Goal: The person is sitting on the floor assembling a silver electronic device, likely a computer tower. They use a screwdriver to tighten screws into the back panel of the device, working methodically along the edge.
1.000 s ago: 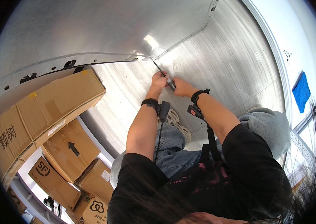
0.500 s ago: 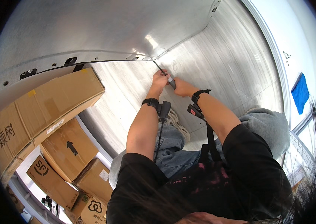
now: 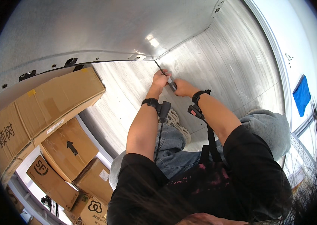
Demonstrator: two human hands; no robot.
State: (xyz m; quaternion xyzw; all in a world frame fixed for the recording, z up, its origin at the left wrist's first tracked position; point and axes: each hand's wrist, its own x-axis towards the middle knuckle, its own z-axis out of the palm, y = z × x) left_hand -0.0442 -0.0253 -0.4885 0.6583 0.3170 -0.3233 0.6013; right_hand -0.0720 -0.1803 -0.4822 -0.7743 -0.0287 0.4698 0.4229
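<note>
A screwdriver [image 3: 172,85] with a grey handle and a long dark shaft points up and to the left. Its tip meets the lower corner of a large grey metal panel [image 3: 109,30]. Closed around the front of the handle, by the shaft, is my left hand [image 3: 160,79]. My right hand [image 3: 184,88] grips the rear of the handle, with its fingers curled. The exact spot under the tip is too small to make out. Both wrists wear black straps with small devices.
Stacked cardboard boxes [image 3: 59,95] stand on the left, beside the panel. Pale wood-look floor [image 3: 237,63] spreads beneath and beyond my hands. A blue cloth [image 3: 301,95] lies against a white surface at the right. My bent denim-covered knees [image 3: 267,129] flank the work.
</note>
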